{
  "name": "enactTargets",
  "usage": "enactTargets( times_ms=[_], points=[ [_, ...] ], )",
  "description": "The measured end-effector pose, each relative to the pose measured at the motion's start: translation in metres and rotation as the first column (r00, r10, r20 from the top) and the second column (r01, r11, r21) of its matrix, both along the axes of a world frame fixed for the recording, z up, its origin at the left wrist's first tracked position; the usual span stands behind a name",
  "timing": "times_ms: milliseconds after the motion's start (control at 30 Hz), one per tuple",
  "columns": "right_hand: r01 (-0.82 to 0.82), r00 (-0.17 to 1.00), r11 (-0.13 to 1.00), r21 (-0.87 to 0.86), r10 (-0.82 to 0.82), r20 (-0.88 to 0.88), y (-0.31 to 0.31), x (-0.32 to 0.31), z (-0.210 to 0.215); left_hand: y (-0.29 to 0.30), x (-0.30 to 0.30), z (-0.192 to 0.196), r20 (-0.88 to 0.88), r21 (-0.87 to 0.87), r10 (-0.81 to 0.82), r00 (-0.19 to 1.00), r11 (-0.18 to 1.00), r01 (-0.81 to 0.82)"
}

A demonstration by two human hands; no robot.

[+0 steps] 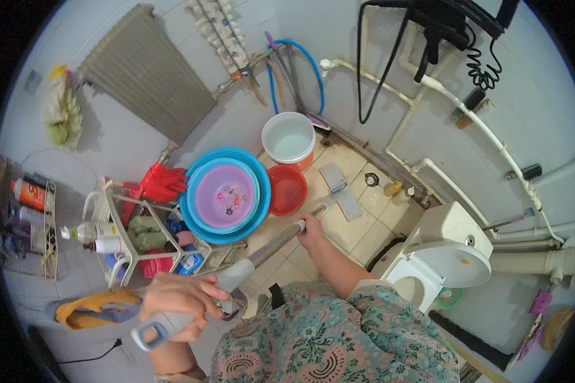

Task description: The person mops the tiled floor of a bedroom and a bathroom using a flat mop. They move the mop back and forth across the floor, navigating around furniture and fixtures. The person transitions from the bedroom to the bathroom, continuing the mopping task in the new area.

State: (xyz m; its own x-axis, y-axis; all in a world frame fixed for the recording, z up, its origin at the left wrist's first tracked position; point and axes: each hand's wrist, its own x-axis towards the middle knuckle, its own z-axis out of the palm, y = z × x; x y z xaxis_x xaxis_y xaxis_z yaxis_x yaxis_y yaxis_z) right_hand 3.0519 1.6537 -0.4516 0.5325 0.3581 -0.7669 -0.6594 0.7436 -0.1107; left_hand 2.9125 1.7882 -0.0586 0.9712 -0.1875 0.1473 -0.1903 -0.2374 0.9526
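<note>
Both of my hands are on a flat mop, whose pole (276, 246) slants from lower left toward the floor ahead. My left hand (182, 299) is closed round the thick pale grey grip near its looped top end. Further down, my right hand (311, 231) wraps the narrower part of the pole. The flat mop head (342, 191), grey-white with a lighter middle, lies on the beige floor tiles. Beside it stand a red basin (287, 191) and a white bucket (288, 137) that seems to hold water.
Left of the mop, nested blue and purple basins (227, 195) lean by a white shelf rack (131, 249) of bottles, with red rubber gloves (163, 184) on top. A toilet (421, 274) with raised lid stands at right. Small items (393, 189) and pipes (390, 152) line the far wall.
</note>
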Motion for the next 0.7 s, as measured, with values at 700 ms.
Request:
enactTargets(
  times_ms=[700],
  points=[
    [0.439,0.895,0.868,0.233,-0.446,-0.026,-0.057,0.087,0.028,-0.027,0.203,0.039,-0.058,0.129,-0.832,0.552,0.543,0.830]
  ],
)
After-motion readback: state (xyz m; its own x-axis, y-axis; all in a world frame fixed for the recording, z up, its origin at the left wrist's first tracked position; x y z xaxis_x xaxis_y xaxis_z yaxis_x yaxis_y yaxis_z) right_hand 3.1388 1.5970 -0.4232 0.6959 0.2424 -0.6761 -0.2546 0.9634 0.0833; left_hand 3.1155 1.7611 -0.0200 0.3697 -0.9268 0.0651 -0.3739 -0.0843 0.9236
